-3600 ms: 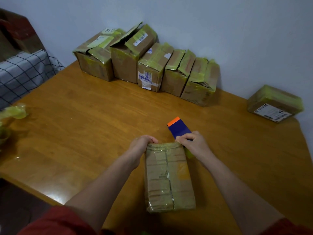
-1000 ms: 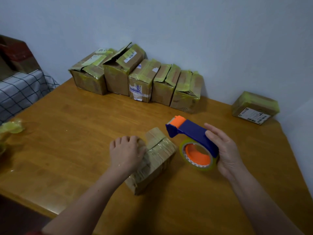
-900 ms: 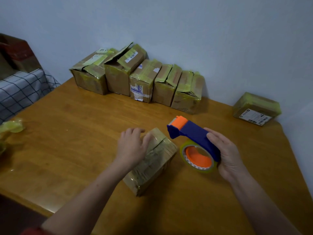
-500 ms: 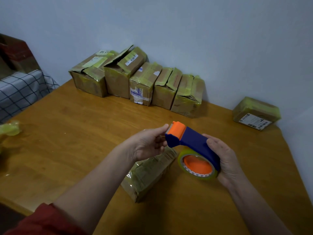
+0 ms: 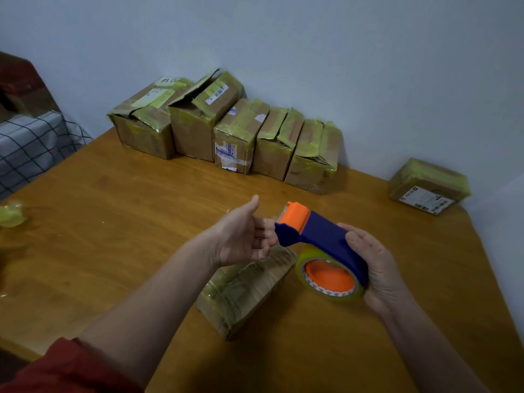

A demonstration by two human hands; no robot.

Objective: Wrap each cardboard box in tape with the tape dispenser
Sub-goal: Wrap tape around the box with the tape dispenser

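Observation:
A tape-wrapped cardboard box (image 5: 246, 290) lies slantwise on the wooden table (image 5: 113, 222), below my hands. My right hand (image 5: 377, 268) grips the blue and orange tape dispenser (image 5: 320, 236) from the right and holds it above the box's far end, its yellowish tape roll (image 5: 329, 279) facing me. My left hand (image 5: 241, 236) is held up just left of the dispenser's orange head, palm turned to the right and thumb pointing up. Its fingers reach to the dispenser's blue nose, which hides their tips.
Several taped boxes (image 5: 232, 131) stand in a row against the wall at the back. A single flat taped box (image 5: 428, 185) sits at the back right corner. A crumpled wad of tape (image 5: 11, 214) lies at the left edge, beside a checked cloth (image 5: 28, 146).
My left hand left the box, rose to the dispenser's head and pinched there, then spread with thumb up. The dispenser lifted slightly; the box stayed lying on the table.

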